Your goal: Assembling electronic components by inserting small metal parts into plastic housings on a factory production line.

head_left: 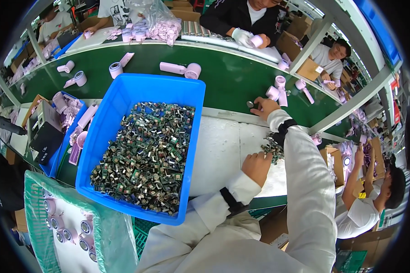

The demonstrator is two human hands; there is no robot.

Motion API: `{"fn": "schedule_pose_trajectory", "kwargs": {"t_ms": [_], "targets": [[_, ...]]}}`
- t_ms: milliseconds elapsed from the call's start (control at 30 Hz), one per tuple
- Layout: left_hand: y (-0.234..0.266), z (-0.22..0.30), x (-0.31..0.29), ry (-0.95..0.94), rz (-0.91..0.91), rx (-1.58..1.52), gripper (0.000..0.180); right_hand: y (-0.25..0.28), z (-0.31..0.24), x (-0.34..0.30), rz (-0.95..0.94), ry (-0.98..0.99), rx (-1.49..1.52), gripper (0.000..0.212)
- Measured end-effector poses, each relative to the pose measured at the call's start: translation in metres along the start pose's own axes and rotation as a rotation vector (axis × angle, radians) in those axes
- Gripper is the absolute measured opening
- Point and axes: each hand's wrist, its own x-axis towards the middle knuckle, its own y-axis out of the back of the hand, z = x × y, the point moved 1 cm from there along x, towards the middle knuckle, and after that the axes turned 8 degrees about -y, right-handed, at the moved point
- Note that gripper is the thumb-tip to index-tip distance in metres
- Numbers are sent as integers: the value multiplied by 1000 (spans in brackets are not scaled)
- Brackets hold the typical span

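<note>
My left hand (257, 168) is over the white work surface, its fingers curled together at the edge of a small pile of circuit boards (274, 151). What those fingers hold, if anything, is hidden. My right hand (266, 108) reaches farther out to the edge of the green conveyor belt (232, 88), thumb and fingers apart. A small round grey piece (250, 104) is just left of its fingertips. Beyond that hand, a cluster of pink handheld fans (273, 93) rests on the belt. Left of both hands stands a big blue bin (198, 113) heaped with small circuit boards (146, 157).
More pink fan parts (180, 69) lie along the belt. At lower left, a green-lined crate (36, 182) holds pink fan heads. A blue tray (79, 107) of pink parts stands beside the bin. A slanted white post (351, 104) rises at right. Co-workers sit across the belt and at right.
</note>
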Motion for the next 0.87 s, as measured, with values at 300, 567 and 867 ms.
{"fn": "schedule_pose_trajectory", "kwargs": {"t_ms": [300,567,867], "targets": [[68,-3,-94,-6,312,-180,19,-8,-3,32,56,90,-408,26],[68,-17,-121,21,492,-112,23,42,-45,16,41,-30,-248,25],[76,-24,-121,64,435,-192,20,157,-199,-54,-303,322,843,33]]}}
